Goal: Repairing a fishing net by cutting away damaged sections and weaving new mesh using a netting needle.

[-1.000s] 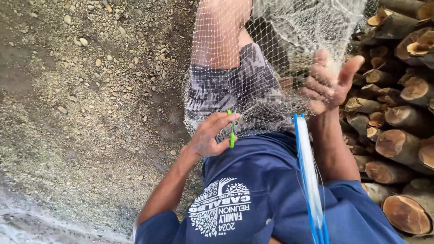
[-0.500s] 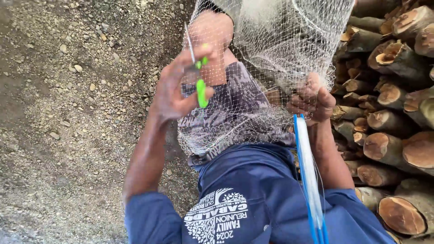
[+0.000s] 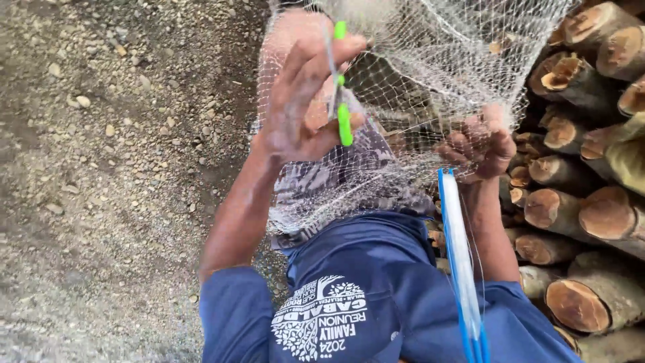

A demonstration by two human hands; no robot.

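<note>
Gravel ground [image 3: 101, 168] beside stacked logs [image 3: 591, 202]; both hands' grip closed on net [image 3: 430, 60].

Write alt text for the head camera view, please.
The left hand lifts a green netting needle against a pale fishing net that the right hand grips. Stacked cut logs lie to the right, gravel ground to the left.

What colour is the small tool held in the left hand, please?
Bright green tool, pinched in the left hand; seen in the head view.
</note>
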